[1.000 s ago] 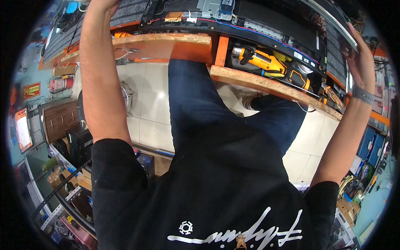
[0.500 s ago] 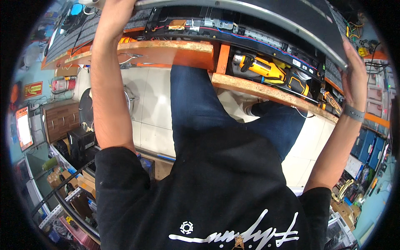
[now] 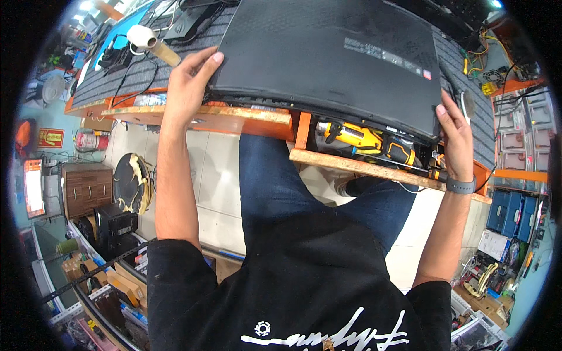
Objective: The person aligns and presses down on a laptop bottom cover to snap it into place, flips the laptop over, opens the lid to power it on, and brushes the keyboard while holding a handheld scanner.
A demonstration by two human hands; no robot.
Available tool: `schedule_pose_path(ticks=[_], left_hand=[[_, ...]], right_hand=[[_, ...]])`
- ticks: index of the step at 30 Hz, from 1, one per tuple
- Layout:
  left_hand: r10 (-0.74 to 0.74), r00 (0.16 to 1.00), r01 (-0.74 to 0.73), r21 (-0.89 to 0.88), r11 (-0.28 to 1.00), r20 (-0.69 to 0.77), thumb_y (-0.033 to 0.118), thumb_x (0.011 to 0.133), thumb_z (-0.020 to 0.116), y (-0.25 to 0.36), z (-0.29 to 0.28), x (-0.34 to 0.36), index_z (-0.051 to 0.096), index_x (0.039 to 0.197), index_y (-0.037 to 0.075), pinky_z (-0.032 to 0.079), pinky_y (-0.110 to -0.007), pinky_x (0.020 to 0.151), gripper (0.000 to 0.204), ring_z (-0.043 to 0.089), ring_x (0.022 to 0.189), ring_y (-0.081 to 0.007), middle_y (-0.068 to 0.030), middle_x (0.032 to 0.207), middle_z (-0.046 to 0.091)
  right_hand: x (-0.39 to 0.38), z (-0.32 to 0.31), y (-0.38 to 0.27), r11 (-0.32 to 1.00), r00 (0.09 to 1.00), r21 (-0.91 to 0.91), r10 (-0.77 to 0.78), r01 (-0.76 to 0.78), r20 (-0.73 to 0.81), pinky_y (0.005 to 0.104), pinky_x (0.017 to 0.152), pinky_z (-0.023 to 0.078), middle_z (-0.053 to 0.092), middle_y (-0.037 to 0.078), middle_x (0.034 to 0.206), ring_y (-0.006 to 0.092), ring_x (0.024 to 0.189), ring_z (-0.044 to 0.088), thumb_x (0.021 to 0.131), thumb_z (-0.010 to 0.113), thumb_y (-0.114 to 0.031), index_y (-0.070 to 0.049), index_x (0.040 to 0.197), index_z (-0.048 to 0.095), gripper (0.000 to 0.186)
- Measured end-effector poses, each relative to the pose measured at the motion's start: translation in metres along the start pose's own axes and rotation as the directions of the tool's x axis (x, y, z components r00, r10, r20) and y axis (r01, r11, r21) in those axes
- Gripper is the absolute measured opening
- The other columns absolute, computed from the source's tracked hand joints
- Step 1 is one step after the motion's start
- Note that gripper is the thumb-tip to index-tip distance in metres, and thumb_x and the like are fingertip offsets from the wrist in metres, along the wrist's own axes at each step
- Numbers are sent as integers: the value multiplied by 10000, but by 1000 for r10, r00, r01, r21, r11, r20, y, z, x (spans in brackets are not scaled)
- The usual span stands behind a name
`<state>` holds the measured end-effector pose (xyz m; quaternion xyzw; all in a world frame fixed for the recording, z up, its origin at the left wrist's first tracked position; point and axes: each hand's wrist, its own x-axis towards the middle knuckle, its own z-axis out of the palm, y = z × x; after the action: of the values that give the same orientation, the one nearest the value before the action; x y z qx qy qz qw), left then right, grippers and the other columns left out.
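Matt black rectangular cover panel (image 3: 328, 52), thin and flat, lies across a black shallow chassis (image 3: 351, 119) on the grey ribbed bench mat (image 3: 481, 140), close to the bench's front edge. A narrow strip of chassis shows along the near side, so the panel does not look flush there; whether it is fully seated, I cannot tell. The bare left hand (image 3: 190, 76) is bent around the near-left edge, thumb on the rim, while the bare right hand (image 3: 456, 126), below a dark wristband (image 3: 461, 186), rests thumb and fingers against the right edge. Both seem to steady the panel by its sides; whether any fingertips hook underneath is hidden.

Good handling here probably means sharing the load evenly between the hands, so that neither corner dips, and squaring the near edge by small sideways nudges before pressing. Fingertips are best placed at the rim, clear of the seam, where they could be pinched. Forcing one corner could bend the thin sheet. Care is also wise above the wooden drawer (image 3: 363, 168) with its yellow-and-black power tool (image 3: 357, 136), since a slip toward the body could knock against either.
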<state>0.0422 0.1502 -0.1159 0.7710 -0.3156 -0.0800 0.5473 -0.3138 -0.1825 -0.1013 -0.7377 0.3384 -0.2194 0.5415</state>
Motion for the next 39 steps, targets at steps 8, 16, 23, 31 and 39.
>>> schedule_pose_path(ticks=[8, 16, 23, 31, 39], left_hand=[[40, 996, -56, 204, 977, 82, 212, 971, 623, 0, -4, -4, 639, 1221, -59, 405, -253, 960, 368, 576, 1046, -142, -90, 1095, 650], [-7, 998, -9, 248, 969, 65, 257, 963, 635, 9, 2, -3, 659, 1208, -19, 420, -276, 918, 370, 585, 986, -163, -106, 1028, 648], [20, 999, -31, 232, 972, 50, 262, 960, 639, 6, 4, -3, 655, 1207, -26, 413, -288, 944, 379, 582, 1002, -170, -104, 1038, 645], [16, 998, -29, 250, 968, 53, 257, 964, 635, 9, 4, -6, 645, 1233, -21, 402, -282, 941, 387, 565, 1002, -166, -95, 1023, 634], [-54, 998, 48, 320, 946, 11, 259, 938, 668, 17, 5, -8, 609, 1268, -44, 435, -315, 956, 452, 580, 1061, -222, -150, 1118, 615]], right_hand=[[-6, 8, 13, 990, 990, -39, -138, 137, -12, 218, 799, 461, 553, 23, 1085, 79, 923, 558, 940, 675, -192, 26, 1366, 536, 498], [4, 7, 9, 972, 979, -118, -205, 205, 8, 242, 775, 475, 528, 62, 1031, 110, 850, 547, 926, 685, -189, 33, 1352, 538, 502], [6, 4, 15, 967, 976, -133, -219, 217, -3, 248, 725, 495, 510, 81, 1043, 107, 808, 537, 927, 678, -189, 21, 1360, 534, 502], [-4, 6, 7, 936, 968, -252, -250, 245, 12, 261, 790, 463, 516, 101, 1044, 143, 835, 504, 933, 668, -176, 25, 1390, 499, 527], [-7, 5, -10, 882, 972, -417, -233, 217, 14, 345, 858, 485, 554, 192, 1155, 274, 938, 594, 937, 641, -201, 31, 1354, 522, 492]])
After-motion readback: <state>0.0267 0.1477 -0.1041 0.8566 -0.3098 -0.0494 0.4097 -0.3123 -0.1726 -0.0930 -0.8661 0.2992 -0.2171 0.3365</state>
